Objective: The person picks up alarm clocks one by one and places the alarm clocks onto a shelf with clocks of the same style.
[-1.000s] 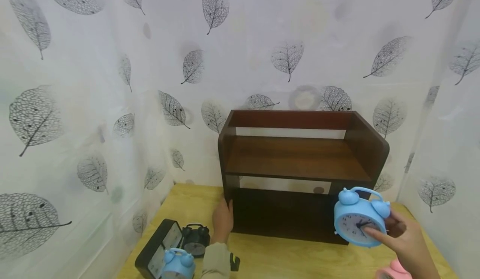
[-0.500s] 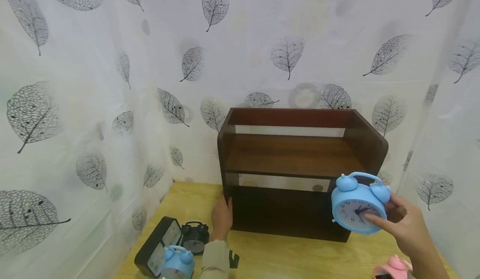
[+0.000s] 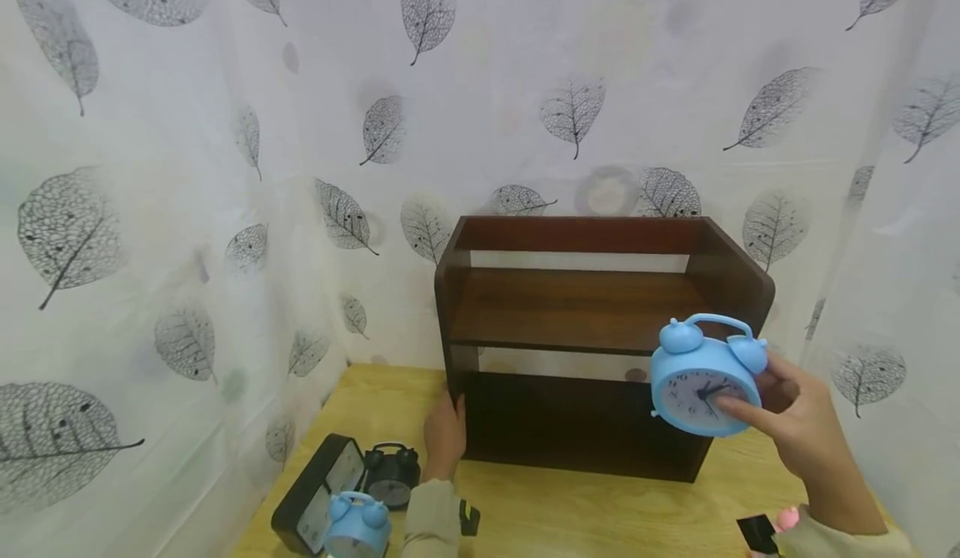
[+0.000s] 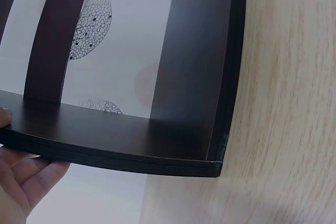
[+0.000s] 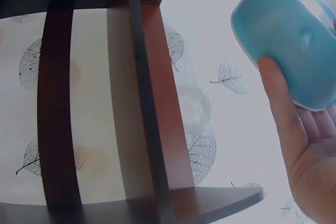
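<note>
My right hand [image 3: 797,408] holds a light blue twin-bell alarm clock [image 3: 701,379] in the air, in front of the right side of a dark brown two-tier shelf [image 3: 585,312]. Its thumb lies across the clock's face and the fingers go behind. In the right wrist view the blue clock [image 5: 286,40] shows its side, gripped between thumb and fingers. My left hand [image 3: 444,437] grips the shelf's left side panel low down. The left wrist view shows its thumb on the inner face and the fingers [image 4: 44,182] on the outer face of the panel [image 4: 105,135].
On the wooden table [image 3: 555,512], at the left, stand a black alarm clock [image 3: 392,476], another light blue alarm clock [image 3: 357,526] and a long black box-shaped clock [image 3: 321,491]. A pink thing [image 3: 787,518] is mostly hidden by my right sleeve. A leaf-print curtain [image 3: 480,150] hangs behind.
My right hand has raised the blue alarm clock and moved it slightly left, up toward the upper tier's front edge. The left hand stays on the side panel.
</note>
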`<action>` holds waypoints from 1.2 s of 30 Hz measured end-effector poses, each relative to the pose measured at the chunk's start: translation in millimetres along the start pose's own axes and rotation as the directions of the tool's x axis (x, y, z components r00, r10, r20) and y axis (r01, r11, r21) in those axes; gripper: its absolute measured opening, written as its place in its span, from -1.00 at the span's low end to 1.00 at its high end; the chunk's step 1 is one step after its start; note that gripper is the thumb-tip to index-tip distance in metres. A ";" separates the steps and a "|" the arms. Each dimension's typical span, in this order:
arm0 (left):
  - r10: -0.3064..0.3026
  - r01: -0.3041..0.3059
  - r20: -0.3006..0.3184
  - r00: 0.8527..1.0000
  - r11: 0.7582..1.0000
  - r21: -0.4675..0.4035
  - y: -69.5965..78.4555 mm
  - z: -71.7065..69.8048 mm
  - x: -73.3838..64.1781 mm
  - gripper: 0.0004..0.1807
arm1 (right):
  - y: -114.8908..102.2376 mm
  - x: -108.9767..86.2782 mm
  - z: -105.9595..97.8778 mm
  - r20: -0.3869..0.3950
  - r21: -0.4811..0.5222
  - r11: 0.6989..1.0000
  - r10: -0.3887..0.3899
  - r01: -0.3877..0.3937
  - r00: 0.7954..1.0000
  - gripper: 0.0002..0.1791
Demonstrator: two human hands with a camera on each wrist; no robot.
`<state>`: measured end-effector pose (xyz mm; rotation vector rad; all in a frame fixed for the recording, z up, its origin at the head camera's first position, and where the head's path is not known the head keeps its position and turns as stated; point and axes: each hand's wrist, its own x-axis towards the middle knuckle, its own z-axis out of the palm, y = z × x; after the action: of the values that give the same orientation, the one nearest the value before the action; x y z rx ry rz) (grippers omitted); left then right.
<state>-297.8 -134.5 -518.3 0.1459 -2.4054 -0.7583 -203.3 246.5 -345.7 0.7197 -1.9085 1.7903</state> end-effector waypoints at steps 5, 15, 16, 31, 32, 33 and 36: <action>-0.020 0.020 -0.001 1.000 1.000 -0.016 0.2 0.7 -2.0 -0.68 | -4.2 12.0 4.1 -0.001 -0.135 0.991 0.015 -0.015 1.000 -0.30; -0.022 0.023 0.012 1.000 1.000 -0.019 0.8 0.7 -2.1 -0.66 | -8.6 39.4 17.7 0.016 -0.147 0.989 0.012 -0.009 1.000 -0.37; -0.018 0.018 0.008 1.000 1.000 -0.016 0.7 0.7 -1.8 -0.66 | -8.9 42.2 19.5 0.019 -0.126 0.992 0.015 -0.013 1.000 -0.38; -0.024 0.024 0.009 1.000 1.000 0.008 0.0 2.1 0.6 -0.67 | -7.9 85.6 53.1 0.059 -0.065 0.997 0.034 -0.030 0.998 -0.52; -0.021 0.021 0.011 1.000 1.000 0.005 -0.1 1.8 0.3 -0.67 | -7.1 87.4 55.0 0.060 -0.069 0.997 0.037 -0.033 0.997 -0.53; -0.017 0.017 0.012 1.000 1.000 0.001 0.0 1.3 0.2 -0.66 | -6.2 89.0 56.8 0.067 -0.073 0.997 0.037 -0.032 0.997 -0.53; 0.001 -0.001 0.007 1.000 1.000 -0.007 0.5 -0.4 0.2 -0.66 | -3.3 94.4 62.7 0.091 -0.068 0.997 0.044 -0.037 0.995 -0.53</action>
<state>-297.6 -134.3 -517.6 0.1395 -2.4091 -0.7675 -271.8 176.1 -288.9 0.7576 -2.0461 1.7365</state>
